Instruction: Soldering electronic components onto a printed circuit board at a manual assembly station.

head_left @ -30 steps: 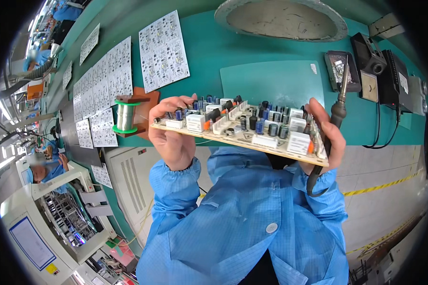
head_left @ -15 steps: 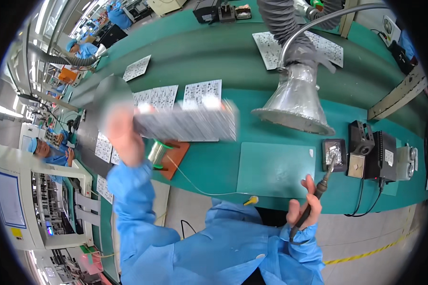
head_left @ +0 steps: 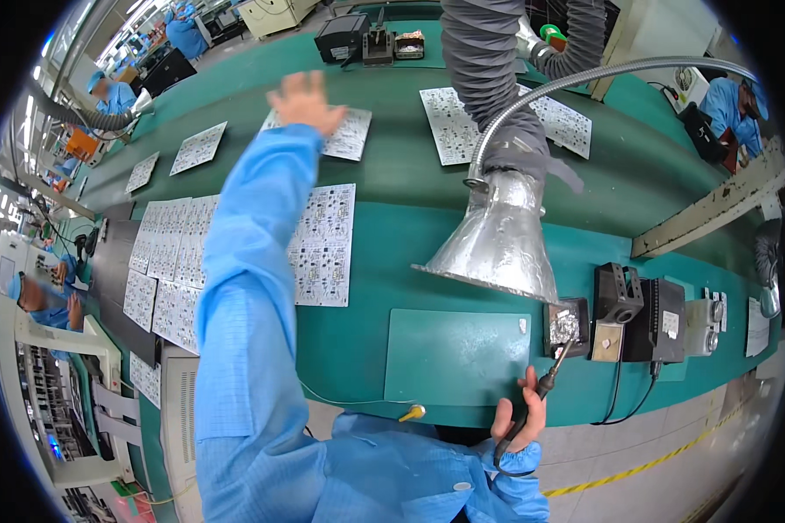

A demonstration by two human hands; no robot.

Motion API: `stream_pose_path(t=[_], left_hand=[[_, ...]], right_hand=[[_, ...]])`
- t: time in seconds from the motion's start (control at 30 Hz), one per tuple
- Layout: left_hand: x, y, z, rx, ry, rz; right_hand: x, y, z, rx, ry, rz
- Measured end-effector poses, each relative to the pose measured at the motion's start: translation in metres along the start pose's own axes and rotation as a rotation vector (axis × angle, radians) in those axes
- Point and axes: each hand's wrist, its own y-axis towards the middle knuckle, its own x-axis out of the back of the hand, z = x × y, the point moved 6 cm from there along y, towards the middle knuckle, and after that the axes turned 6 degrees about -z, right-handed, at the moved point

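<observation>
My left arm is stretched far across the bench. My left hand (head_left: 305, 103), slightly blurred, has its fingers spread over a white circuit board (head_left: 349, 136) on the dark green strip; whether it touches the board I cannot tell. At the lower right, my right hand (head_left: 522, 417) grips a soldering iron (head_left: 545, 383) by its handle. The iron's tip points at the silvery contents of a small dark tray (head_left: 549, 329). A green mat (head_left: 458, 357) lies left of that hand. My left sleeve covers part of the larger circuit boards (head_left: 327, 248) beneath it.
A metal fume hood (head_left: 497, 240) on a grey hose hangs over the bench's middle. Right of the tray stand an iron holder (head_left: 617, 296) and a black box (head_left: 657, 321). A yellow-ended cord (head_left: 412, 412) lies at the front edge. Co-workers sit at left and far right.
My left hand has moved up and away from me; the blurred flat panel it carried is out of its grip. My right hand still holds the soldering iron. The whole view has shifted.
</observation>
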Motion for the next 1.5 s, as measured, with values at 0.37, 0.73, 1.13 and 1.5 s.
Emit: stream_pose_path(t=[0.37,0.73,1.13,1.5], left_hand=[[-0.054,-0.062,-0.184,0.709,-1.01,0.644],[0.124,-0.025,-0.02,-0.011,-0.788,0.022],[0.26,-0.297,0.136,0.627,-1.324,0.178],[0.162,-0.361,-0.061,0.951,-2.067,0.934]], right_hand=[[0.006,-0.008,-0.009,-0.023,-0.034,-0.056],[0.011,-0.009,-0.004,-0.016,-0.015,-0.1],[0.002,0.0,0.056,0.18,0.193,0.145],[0.011,0.002,0.047,0.295,0.042,0.378]])
